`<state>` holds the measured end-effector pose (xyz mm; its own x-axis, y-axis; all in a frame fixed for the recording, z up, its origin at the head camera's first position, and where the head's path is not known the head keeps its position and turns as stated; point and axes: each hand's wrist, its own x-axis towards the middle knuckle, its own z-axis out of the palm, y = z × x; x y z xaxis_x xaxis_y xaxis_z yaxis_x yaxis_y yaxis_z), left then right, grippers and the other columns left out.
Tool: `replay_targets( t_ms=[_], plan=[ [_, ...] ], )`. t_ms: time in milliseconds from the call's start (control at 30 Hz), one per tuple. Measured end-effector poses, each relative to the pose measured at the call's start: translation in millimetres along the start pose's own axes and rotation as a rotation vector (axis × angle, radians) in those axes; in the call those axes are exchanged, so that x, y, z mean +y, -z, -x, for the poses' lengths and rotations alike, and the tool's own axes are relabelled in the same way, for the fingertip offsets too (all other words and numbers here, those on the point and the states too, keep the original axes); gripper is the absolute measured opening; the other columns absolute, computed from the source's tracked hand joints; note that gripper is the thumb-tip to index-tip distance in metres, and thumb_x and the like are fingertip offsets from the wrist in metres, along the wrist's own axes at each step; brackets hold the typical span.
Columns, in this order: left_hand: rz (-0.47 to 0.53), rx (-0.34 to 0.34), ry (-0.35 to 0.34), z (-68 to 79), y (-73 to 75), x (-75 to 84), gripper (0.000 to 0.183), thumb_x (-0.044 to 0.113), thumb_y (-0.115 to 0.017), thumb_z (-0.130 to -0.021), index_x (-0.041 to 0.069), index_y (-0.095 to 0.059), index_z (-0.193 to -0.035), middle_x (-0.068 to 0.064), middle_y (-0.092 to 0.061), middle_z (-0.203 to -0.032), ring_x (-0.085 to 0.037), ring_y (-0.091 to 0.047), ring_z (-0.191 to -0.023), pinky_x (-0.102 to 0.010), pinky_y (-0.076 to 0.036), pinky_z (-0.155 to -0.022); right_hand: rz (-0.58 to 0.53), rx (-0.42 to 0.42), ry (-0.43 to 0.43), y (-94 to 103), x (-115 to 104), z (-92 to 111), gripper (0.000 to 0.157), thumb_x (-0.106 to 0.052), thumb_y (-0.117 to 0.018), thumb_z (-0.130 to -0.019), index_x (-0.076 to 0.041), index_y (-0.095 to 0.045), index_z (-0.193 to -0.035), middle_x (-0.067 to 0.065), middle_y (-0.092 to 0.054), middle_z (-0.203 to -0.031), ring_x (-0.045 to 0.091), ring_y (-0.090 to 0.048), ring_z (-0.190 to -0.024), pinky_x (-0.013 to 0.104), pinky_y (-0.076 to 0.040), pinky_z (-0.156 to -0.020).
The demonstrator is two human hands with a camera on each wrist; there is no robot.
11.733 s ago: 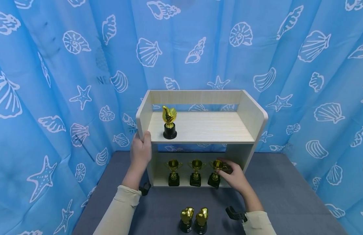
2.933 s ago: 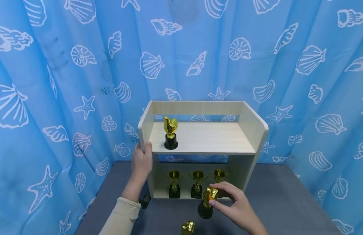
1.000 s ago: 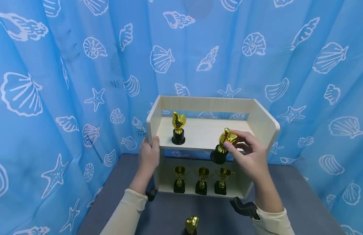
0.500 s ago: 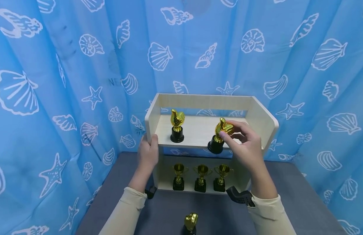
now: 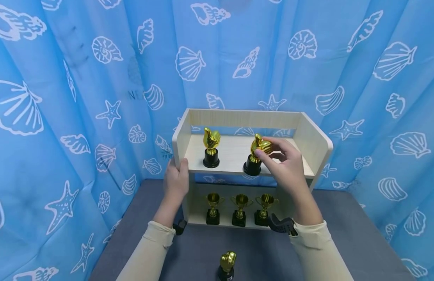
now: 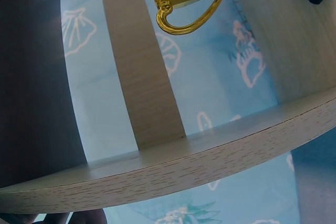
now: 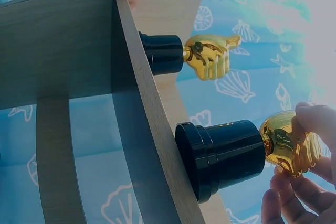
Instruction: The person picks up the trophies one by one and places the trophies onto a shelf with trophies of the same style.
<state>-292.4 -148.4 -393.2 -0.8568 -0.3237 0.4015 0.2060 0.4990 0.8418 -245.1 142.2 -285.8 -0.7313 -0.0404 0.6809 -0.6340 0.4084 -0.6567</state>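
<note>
In the head view my left hand [image 5: 176, 181] grips the left side panel of a pale wooden two-tier shelf [image 5: 231, 150]. My right hand [image 5: 287, 162] pinches the gold top of a thumbs-up trophy [image 5: 253, 166]. Its round black base is at the front edge of the upper board, slightly tilted; whether it touches the board I cannot tell. The right wrist view shows thumb and fingers around the gold part of this trophy [image 7: 236, 153]. A matching thumbs-up trophy [image 5: 211, 157] stands upright at the left of the upper board.
On the lower board stand three gold cup trophies: left [image 5: 213, 207], middle [image 5: 239, 210] and right [image 5: 262, 214]. Another thumbs-up trophy [image 5: 226, 265] stands on the grey tabletop [image 5: 196, 249] in front. A blue shell-patterned curtain [image 5: 217, 58] hangs behind the shelf.
My right hand let go of the right cup trophy, picked up one of two thumbs-up trophies from the table and raised it. Lately it moved left to the upper board. My left hand stayed put.
</note>
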Motion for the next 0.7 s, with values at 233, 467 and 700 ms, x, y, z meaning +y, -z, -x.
replay_targets(
  t_ms=[233, 467, 700],
  plan=[
    [0.012, 0.003, -0.004, -0.4, 0.0, 0.3, 0.060, 0.057, -0.037, -0.099, 0.015, -0.048, -0.139, -0.011, -0.056, -0.134, -0.030, -0.057, -0.118, -0.056, -0.045, -0.098, 0.003, -0.010, 0.002, -5.8, 7, -5, 0.038, -0.014, -0.074, -0.087, -0.004, -0.065, -0.123, 0.013, -0.063, -0.111, 0.027, -0.060, -0.096, 0.015, -0.052, -0.078],
    [-0.005, 0.002, -0.002, 1.3, -0.5, -0.5, 0.058, 0.056, -0.037, -0.099, 0.017, -0.048, -0.140, -0.010, -0.056, -0.135, -0.030, -0.057, -0.119, -0.055, -0.045, -0.099, 0.005, -0.021, -0.007, -8.9, 5, -5, 0.038, -0.015, -0.073, -0.088, -0.003, -0.064, -0.124, 0.011, -0.063, -0.109, 0.024, -0.061, -0.096, 0.019, -0.052, -0.078],
    [-0.012, 0.034, -0.014, -3.0, -1.6, -2.8, 0.058, 0.056, -0.037, -0.099, 0.013, -0.053, -0.134, -0.010, -0.060, -0.128, -0.029, -0.061, -0.110, -0.053, -0.048, -0.090, -0.006, -0.026, -0.016, -18.0, 27, -15, 0.041, -0.020, -0.074, -0.088, -0.008, -0.064, -0.126, 0.007, -0.064, -0.111, 0.020, -0.061, -0.096, 0.021, -0.052, -0.078]
  ],
)
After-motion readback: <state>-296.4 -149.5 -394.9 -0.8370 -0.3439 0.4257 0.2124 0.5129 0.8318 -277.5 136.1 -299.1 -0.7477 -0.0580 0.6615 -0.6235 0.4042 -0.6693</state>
